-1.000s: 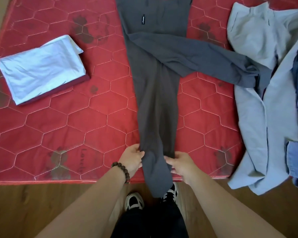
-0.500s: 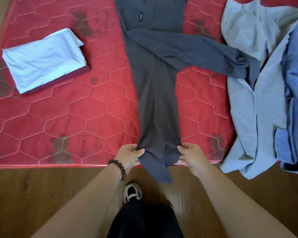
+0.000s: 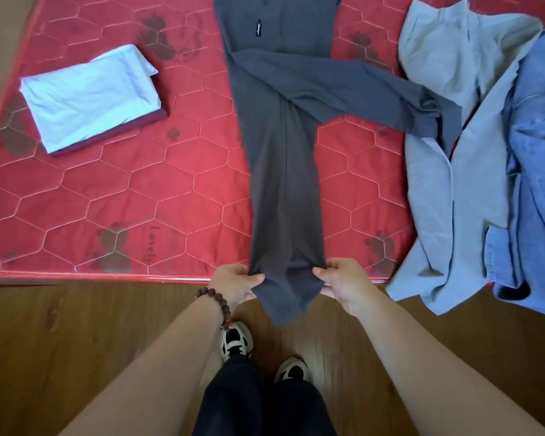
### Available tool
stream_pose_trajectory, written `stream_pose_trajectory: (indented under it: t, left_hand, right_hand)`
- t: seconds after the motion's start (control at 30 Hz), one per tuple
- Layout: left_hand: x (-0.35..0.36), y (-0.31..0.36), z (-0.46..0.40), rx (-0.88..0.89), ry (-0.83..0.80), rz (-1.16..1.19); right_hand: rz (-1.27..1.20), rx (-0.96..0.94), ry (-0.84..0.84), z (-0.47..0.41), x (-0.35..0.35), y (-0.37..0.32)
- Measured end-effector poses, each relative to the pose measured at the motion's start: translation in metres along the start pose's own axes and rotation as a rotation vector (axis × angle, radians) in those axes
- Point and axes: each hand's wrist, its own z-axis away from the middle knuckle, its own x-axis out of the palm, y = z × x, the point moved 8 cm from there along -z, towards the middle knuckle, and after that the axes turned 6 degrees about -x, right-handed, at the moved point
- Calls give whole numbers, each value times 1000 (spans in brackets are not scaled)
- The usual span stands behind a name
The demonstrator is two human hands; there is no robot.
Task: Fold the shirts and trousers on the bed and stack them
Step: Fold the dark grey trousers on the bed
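One folded stack (image 3: 90,99) done at ten o'clock. Dark trousers (image 3: 283,171) mid-bed, cuff pinched by left hand (image 3: 235,283) and right hand (image 3: 346,283). Unfolded pile (image 3: 472,171) waiting at three o'clock.

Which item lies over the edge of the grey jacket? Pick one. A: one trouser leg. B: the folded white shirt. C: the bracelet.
A: one leg of the dark trousers runs right, and its end lies on the grey jacket.
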Motion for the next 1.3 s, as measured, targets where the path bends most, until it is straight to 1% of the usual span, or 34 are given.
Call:
stream_pose_trajectory:
  t: [0.1, 0.17, 0.23, 0.3, 0.37, 0.4, 0.47, 0.53, 0.57, 0.6, 0.67, 0.7, 0.77, 0.8, 0.9, 0.97, 1.07, 1.13, 1.17, 1.23, 1.3]
  left_hand:
    - [4, 5, 12, 69, -53, 116]
    - [6, 6, 19, 117, -59, 194]
    - [12, 8, 32, 187, -81, 184]
    - [26, 7, 43, 287, -161, 8]
    - [35, -2, 49, 349, -177, -274]
    - [36, -6, 51, 367, -140, -390]
    - [33, -5, 52, 416, -23, -486]
    - [23, 5, 62, 446, 154, -464]
    - [17, 8, 65, 432, 221, -424]
    - [14, 10, 69, 414, 246, -367]
    - [19, 14, 78, 404, 187, -277]
    - [22, 16, 85, 417, 161, -283]
    - [25, 21, 95, 461, 179, -345]
    - [23, 23, 98, 483, 229, -382]
    - [5, 29, 109, 540, 468, -482]
    - [0, 37, 122, 621, 548, -570]
    - [9, 47, 141, 815, 555, -745]
    - [19, 48, 154, 971, 517, -830]
    - [23, 47, 157, 1015, 480, -851]
    - [30, 37, 152, 995, 383, -872]
    - [34, 20, 136, 898, 293, -935]
  right_hand:
    - [18, 13, 12, 6, -7, -6]
    - [45, 29, 9, 16, -5, -9]
    - [43, 39, -40, 28, 5, -7]
    - [-30, 2, -121, 40, 18, -3]
    - [-108, -80, -149, 47, 24, 1]
    - [-159, -118, -133, 50, 25, 3]
    - [-184, -170, -72, 52, 22, 5]
    - [-82, -197, -18, 56, 18, 8]
    - [-11, -209, -8, 59, 18, 9]
    - [41, -227, -21, 62, 19, 9]
    - [184, -279, -88, 71, 29, 7]
    - [273, -310, -86, 74, 31, 5]
    - [442, -415, -1, 76, 28, -2]
    - [505, -465, 71, 78, 22, -8]
    - [674, -538, 234, 90, 4, -23]
    - [783, -585, 303, 98, -4, -33]
    - [923, -678, 339, 110, -9, -48]
    - [956, -756, 300, 120, -9, -57]
    - [971, -796, 266, 126, -7, -59]
    - [1021, -831, 194, 131, -3, -53]
    - [1070, -771, 111, 128, 2, -38]
